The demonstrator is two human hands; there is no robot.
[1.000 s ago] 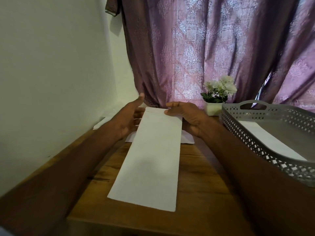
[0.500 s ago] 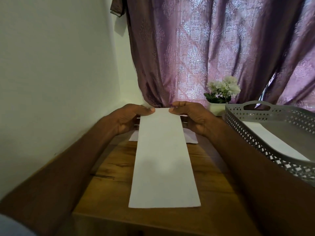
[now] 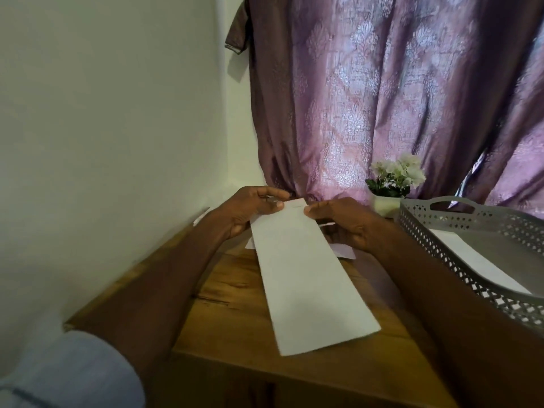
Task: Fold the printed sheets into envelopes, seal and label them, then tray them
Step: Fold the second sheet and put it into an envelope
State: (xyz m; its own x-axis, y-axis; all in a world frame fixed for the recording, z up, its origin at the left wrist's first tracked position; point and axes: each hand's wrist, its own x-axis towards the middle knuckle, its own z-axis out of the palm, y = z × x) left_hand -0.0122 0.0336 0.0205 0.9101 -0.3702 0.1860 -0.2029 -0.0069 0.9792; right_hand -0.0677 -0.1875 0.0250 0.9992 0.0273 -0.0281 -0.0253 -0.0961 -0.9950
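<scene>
A long white envelope lies lengthwise on the wooden table, its far end lifted a little. My left hand pinches the far left corner of it between thumb and fingers. My right hand pinches the far right corner. More white paper lies on the table beneath my hands, mostly hidden. The grey perforated tray stands at the right, and one white envelope lies flat in it.
A small white pot of pale flowers stands at the back beside the tray. A purple patterned curtain hangs behind the table. A white wall runs along the table's left side. A white slip pokes out near the wall.
The envelope's near end has swung to the right across the table. Both hands have closed in on the far end and now pinch its corners.
</scene>
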